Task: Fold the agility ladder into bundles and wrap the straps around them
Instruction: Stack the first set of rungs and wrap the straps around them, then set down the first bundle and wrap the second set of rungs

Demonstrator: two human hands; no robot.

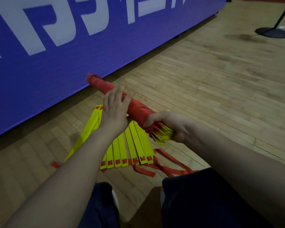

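One bundle point(122, 99), wrapped in red strap, is held above the floor point(204, 83), right hand point(169, 127) closed on its yellow end, left hand point(114, 109) loosely open against the middle; slack there could unwind the wrap.

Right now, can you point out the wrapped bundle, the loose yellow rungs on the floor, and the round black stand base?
wrapped bundle point(139, 107), head view, on the red strap wrapping at its middle.
loose yellow rungs point(122, 148), head view, on one flat rung.
round black stand base point(272, 32), head view, on its top face.
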